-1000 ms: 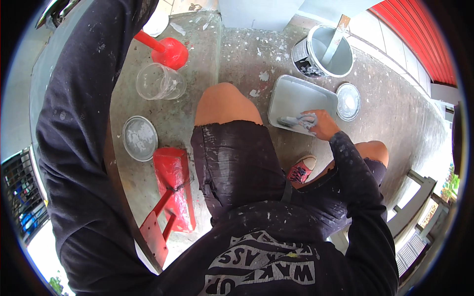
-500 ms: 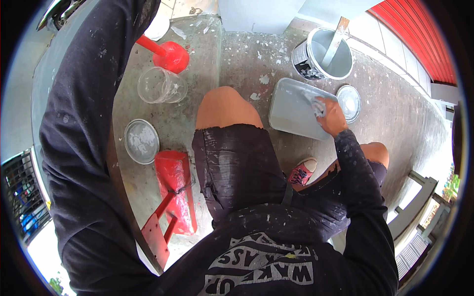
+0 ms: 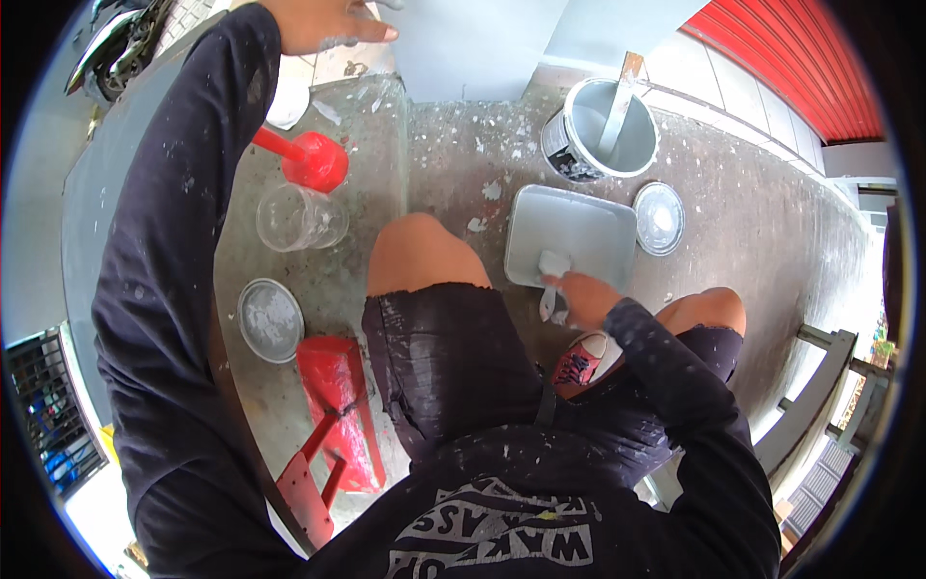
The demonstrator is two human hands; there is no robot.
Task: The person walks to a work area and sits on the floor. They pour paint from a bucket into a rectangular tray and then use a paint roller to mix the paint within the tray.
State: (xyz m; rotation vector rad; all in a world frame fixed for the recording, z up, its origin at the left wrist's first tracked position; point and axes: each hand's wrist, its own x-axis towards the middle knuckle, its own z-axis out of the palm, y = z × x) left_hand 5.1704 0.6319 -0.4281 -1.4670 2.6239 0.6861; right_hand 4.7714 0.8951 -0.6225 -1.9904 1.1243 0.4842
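Note:
My right hand is closed around a small paint-covered tool with a flat pale end. I cannot tell whether it is a brush or a scraper. Its flat end lies over the near edge of a grey paint tray, whose inside is coated grey. My left hand is raised at the top edge beside a pale grey wall. Its fingers stretch out, smeared with grey, and the view cuts part of them off. A paint bucket with a flat stick standing in it is just beyond the tray.
Round lids lie right of the tray and at the left. A clear plastic tub, a red round-headed object and a red metal piece are left of my knee. A red shutter stands far right.
My right hand has drawn back from the tray's right side to its near edge with the tool. My left hand has come into view at the top. The whole view has shifted slightly.

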